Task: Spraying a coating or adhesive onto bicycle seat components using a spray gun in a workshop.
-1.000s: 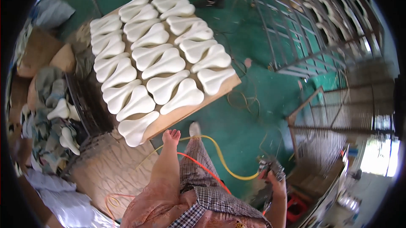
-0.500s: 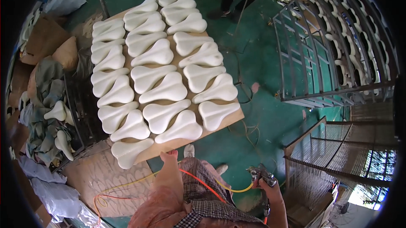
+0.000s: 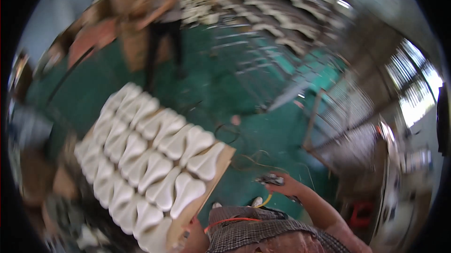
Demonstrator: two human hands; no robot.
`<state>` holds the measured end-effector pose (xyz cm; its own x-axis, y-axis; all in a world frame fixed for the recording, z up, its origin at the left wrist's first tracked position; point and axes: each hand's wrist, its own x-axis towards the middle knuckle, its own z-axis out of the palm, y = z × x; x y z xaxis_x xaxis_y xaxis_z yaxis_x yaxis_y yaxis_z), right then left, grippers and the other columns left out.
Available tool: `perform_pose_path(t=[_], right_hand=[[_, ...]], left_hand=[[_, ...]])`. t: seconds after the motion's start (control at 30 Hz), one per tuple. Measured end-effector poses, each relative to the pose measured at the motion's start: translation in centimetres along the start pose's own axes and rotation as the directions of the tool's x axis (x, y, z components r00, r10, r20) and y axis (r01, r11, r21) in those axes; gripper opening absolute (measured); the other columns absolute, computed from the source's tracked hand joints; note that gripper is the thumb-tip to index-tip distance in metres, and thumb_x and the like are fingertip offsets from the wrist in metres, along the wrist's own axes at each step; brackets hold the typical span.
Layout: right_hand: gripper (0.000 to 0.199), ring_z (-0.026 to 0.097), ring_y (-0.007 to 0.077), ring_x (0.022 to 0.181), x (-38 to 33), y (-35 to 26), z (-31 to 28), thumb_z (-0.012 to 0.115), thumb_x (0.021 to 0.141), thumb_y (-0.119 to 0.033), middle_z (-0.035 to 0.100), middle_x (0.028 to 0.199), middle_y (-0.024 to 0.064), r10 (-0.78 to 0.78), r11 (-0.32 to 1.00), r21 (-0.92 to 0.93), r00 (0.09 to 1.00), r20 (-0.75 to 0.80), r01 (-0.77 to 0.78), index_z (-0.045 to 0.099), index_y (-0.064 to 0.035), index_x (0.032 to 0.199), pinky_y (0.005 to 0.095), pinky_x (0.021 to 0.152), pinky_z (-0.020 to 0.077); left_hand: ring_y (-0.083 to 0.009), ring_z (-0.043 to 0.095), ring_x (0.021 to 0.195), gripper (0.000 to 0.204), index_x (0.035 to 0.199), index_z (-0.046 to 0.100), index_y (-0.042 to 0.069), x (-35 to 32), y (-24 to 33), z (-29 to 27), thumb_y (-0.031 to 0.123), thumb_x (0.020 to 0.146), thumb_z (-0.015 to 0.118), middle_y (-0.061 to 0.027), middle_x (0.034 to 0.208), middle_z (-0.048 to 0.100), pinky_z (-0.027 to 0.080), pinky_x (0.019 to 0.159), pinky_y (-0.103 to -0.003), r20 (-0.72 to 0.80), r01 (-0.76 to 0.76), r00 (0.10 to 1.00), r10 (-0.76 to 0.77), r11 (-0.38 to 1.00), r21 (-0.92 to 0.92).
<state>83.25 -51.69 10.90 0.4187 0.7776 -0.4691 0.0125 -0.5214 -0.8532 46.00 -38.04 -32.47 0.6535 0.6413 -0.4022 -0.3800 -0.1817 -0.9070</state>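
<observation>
Rows of smooth white saddle-shaped pieces (image 3: 157, 164) cover most of the tan wooden tabletop (image 3: 224, 159) ahead and to the left of the person's left hand (image 3: 189, 230), which is a blur by the near edge, so I can't tell whether it grips anything. To its right, apart from the tabletop, the right hand (image 3: 284, 186) is wrapped round a grey metal gun-like tool (image 3: 271, 179), a yellow hose (image 3: 268, 200) just below. The pieces look all set out, I'd judge, but how much work on them is done or left I can't make out.

Grey checked apron (image 3: 286, 230) — pinkish top (image 3: 346, 240) — pale shoes (image 3: 257, 201).
</observation>
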Motion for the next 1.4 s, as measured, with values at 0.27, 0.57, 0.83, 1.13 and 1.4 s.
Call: perform_pose_path(t=[0.27,0.57,0.83,1.13,1.4], right_hand=[[0.051,0.06,0.0123,0.065,-5.0,1.5,-1.0,0.063,0.081,-0.031,0.061,0.082,0.0057,-0.044,0.997,0.048,0.982,-0.183,0.054,0.046,-0.0018,0.12,0.0277,0.063,0.0487],[0.064,0.06,0.0138,0.061,-5.9,4.4,-2.1,0.063,0.08,-0.033,0.061,0.074,0.0075,0.045,0.987,0.158,0.969,-0.243,-0.007,0.039,0.0025,0.127,0.0267,0.059,0.0496],[0.052,0.059,0.013,0.059,-3.0,4.4,-4.1,0.062,0.08,-0.034,0.06,0.075,0.0059,-0.031,0.983,0.169,0.976,-0.215,0.068,0.048,-0.0014,0.118,0.0261,0.057,0.0496],[0.049,0.06,0.014,0.058,2.5,5.8,-9.9,0.062,0.079,-0.034,0.059,0.07,0.0064,-0.057,0.982,0.172,0.992,-0.109,0.075,0.05,-0.0012,0.113,0.0273,0.055,0.0489],[0.046,0.06,0.013,0.059,7.0,10.2,-20.5,0.063,0.079,-0.035,0.059,0.073,0.0047,0.016,0.98,0.201,0.999,-0.051,-0.005,0.052,-0.0029,0.11,0.0268,0.055,0.0485]], left_hand=[[-0.0289,0.047,0.112,0.041,0.123,0.044,0.009,12.4,-13.0,3.0,0.03,0.088,0.039,-0.0113,0.125,0.047,0.044,0.084,-0.05,-0.522,0.322,0.847,-0.096,0.875,0.362],[-0.0291,0.048,0.109,0.041,0.121,0.045,0.008,14.9,-17.8,5.8,0.032,0.088,0.037,-0.0116,0.123,0.049,0.044,0.083,-0.049,-0.542,0.374,0.84,-0.004,0.729,0.574],[-0.0293,0.05,0.107,0.042,0.119,0.046,0.007,17.9,-22.0,0.3,0.034,0.088,0.036,-0.0118,0.121,0.05,0.044,0.083,-0.049,-0.485,0.359,0.875,0.009,0.659,0.661],[-0.0296,0.051,0.104,0.043,0.117,0.047,0.006,22.8,-29.8,-7.7,0.035,0.088,0.035,-0.012,0.118,0.051,0.044,0.083,-0.048,-0.38,0.284,0.921,0.083,0.526,0.802],[-0.0298,0.052,0.102,0.044,0.115,0.048,0.005,28.4,-36.6,-19.4,0.037,0.088,0.034,-0.0123,0.116,0.053,0.045,0.083,-0.047,-0.249,0.133,0.941,0.228,0.43,0.893]])
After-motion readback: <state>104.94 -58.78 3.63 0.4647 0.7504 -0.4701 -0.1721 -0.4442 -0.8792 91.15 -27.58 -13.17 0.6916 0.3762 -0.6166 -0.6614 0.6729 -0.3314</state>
